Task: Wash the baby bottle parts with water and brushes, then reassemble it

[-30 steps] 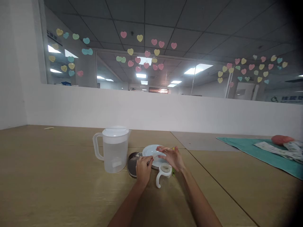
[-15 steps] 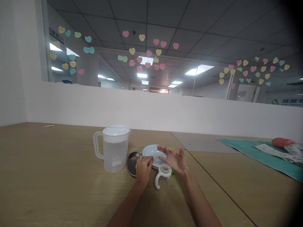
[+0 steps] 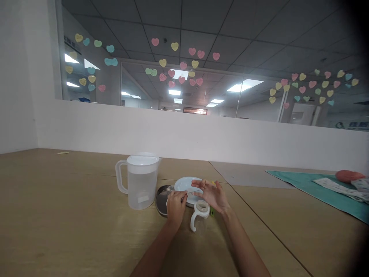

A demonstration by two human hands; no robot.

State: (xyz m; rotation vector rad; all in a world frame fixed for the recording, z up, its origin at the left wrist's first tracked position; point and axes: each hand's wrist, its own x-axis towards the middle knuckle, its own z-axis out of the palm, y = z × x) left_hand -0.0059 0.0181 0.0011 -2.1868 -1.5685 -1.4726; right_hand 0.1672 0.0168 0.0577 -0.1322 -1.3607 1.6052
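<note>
L hand [image 3: 175,207]: lower ctr of frame, fingertips pinched tog. on small clear piece [image 3: 189,193]; back of hand up, detail too small to read.
R hand [image 3: 212,195]: just right of ctr, palm partly up, fingers spread apart, tips near the piece; a thin line shows btwn the fingers, can't tell if gripped.
Small clear piece: at L fingertips, btwn both hands, in front of plate [image 3: 181,184] in this view.
Plate: pale blue, round, ctr, behind the hands & partly hidden.
Metal dish [image 3: 161,203]: dark, shiny, left of L hand, partly covered by it.
Bottle [image 3: 202,208]: clear w/ white collar & curved handle, upright, open top, below R hand; handle toward lower left.
Green item [image 3: 212,211]: just right of bottle, mostly hidden.
Pitcher [image 3: 142,184]: translucent, white lid, upright, left of dish, handle at left.
Table [image 3: 86,215]: wood-look, w/ seams, across lower frame.
Teal cloth [image 3: 311,188]: far right, w/ patterned cloth [image 3: 337,189] & reddish item [image 3: 348,176] on it.
Window [image 3: 248,61]: upper frame, w/ heart notes [image 3: 183,65] in pink, yellow, green, blue.
</note>
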